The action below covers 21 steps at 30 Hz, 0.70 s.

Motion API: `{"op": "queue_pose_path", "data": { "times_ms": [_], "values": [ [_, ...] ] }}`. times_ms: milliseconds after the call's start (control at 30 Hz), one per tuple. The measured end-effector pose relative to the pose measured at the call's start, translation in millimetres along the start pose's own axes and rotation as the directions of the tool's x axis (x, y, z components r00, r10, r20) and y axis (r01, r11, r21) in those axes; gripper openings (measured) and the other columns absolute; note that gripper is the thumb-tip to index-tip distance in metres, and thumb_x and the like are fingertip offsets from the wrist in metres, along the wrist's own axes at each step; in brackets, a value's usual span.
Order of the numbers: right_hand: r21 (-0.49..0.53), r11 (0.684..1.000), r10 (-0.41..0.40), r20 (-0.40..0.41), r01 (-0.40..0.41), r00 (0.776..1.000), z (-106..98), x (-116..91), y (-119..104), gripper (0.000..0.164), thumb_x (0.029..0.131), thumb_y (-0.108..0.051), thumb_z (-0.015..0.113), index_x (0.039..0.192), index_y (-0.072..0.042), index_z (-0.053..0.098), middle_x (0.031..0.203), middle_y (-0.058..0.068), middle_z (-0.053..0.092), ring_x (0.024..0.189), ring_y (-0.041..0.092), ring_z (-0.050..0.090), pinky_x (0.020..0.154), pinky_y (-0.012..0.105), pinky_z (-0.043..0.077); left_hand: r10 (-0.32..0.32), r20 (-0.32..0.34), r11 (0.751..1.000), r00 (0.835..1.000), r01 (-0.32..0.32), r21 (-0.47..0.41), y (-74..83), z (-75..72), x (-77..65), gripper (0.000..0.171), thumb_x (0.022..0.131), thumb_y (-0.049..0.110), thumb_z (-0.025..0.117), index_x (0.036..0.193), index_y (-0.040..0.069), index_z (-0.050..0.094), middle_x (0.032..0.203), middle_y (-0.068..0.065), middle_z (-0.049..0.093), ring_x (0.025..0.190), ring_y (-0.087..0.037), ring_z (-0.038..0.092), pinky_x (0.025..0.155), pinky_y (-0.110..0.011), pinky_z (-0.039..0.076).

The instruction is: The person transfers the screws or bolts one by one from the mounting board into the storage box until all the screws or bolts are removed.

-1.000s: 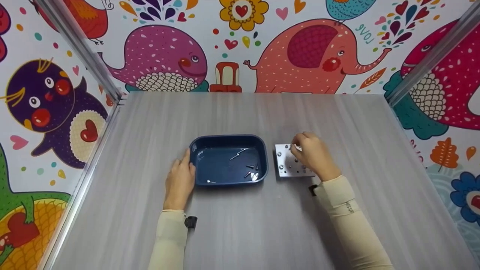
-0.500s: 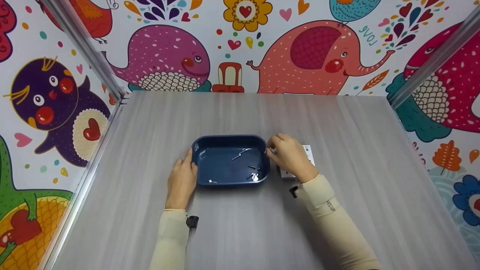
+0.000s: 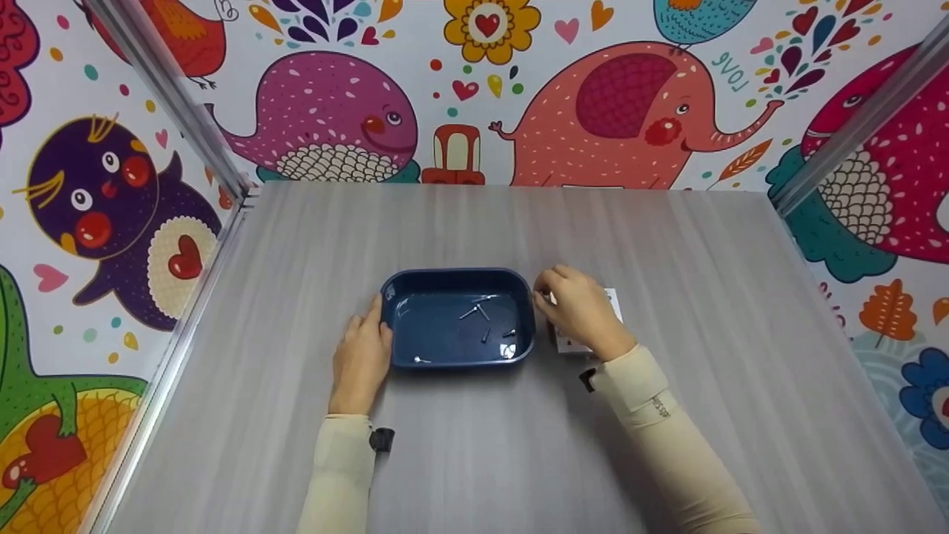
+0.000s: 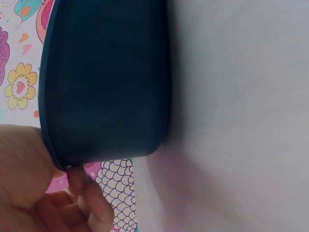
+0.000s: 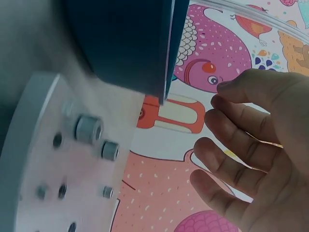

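Note:
A dark blue tray (image 3: 458, 365) stands in the middle of the table with several small metal screws (image 3: 470, 312) lying in it. My left hand (image 3: 361, 361) holds its left side, thumb and fingers pinching the rim in the left wrist view. Just beyond the right rim hovers my right hand (image 3: 580, 308), its fingers (image 5: 211, 152) loosely bent and apart with nothing visible between them. Beneath that hand is a silver metal plate (image 3: 614, 302), mostly hidden in the head view. Close up, the right wrist view shows holes and protruding screw heads (image 5: 89, 128) on it.
A grey wood-grain table (image 3: 460, 445) extends around the tray. Walls with printed cartoon animals and metal corner posts (image 3: 169, 96) enclose its back and sides.
My right hand has moved left from over the plate to the tray's right rim. Screws in the tray have shifted and lie differently. The left hand keeps its place.

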State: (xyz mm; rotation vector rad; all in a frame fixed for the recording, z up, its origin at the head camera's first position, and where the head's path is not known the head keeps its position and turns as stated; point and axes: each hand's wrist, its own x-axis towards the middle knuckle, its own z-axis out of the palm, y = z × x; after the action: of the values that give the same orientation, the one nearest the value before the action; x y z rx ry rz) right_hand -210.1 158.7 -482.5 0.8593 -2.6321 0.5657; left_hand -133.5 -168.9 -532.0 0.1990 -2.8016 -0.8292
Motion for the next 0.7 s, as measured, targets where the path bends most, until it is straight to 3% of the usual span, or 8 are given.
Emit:
{"op": "queue_pose_path", "data": {
  "times_ms": [200, 467, 700],
  "values": [
    [0.01, 1.0, 0.022, 0.003, -0.022, 1.0, -10.5, 0.4, 16.2, 0.003, 0.089, -0.006, 0.071, 0.089, -0.003, 0.068, 0.085, 0.008, 0.065, 0.076, 0.025, 0.064, 0.067, 0.04, 0.053, -0.001, -0.001, 1.0, 1.0, 0.001, 0.001, -0.3, -0.1, -0.2, 0.05, 0.1, 0.01, 0.057, 0.149, 0.005, 0.047, 0.099, -0.024, 0.06, 0.076, -0.04, 0.06, 0.069, -0.055, 0.05],
    [-0.013, 0.996, 0.086, 0.0, -0.086, 0.996, -26.9, 1.8, 41.7, 0.005, 0.09, -0.004, 0.07, 0.092, 0.0, 0.069, 0.086, 0.012, 0.069, 0.079, 0.03, 0.065, 0.07, 0.045, 0.053, -0.002, 0.009, 1.0, 1.0, 0.002, 0.016, 0.3, -0.7, -0.4, 0.05, 0.101, 0.011, 0.057, 0.15, 0.005, 0.047, 0.097, -0.022, 0.06, 0.068, -0.034, 0.056, 0.065, -0.053, 0.049],
    [-0.033, 0.992, 0.12, -0.003, -0.12, 0.993, -27.5, -3.7, 55.2, 0.005, 0.087, -0.001, 0.071, 0.092, 0.001, 0.069, 0.087, 0.014, 0.068, 0.08, 0.033, 0.065, 0.07, 0.047, 0.053, 0.003, 0.008, 1.0, 1.0, -0.003, 0.017, 0.3, -0.1, 0.4, 0.05, 0.101, 0.01, 0.056, 0.15, 0.005, 0.046, 0.097, -0.022, 0.06, 0.063, -0.032, 0.053, 0.062, -0.051, 0.049]
  ]
}}
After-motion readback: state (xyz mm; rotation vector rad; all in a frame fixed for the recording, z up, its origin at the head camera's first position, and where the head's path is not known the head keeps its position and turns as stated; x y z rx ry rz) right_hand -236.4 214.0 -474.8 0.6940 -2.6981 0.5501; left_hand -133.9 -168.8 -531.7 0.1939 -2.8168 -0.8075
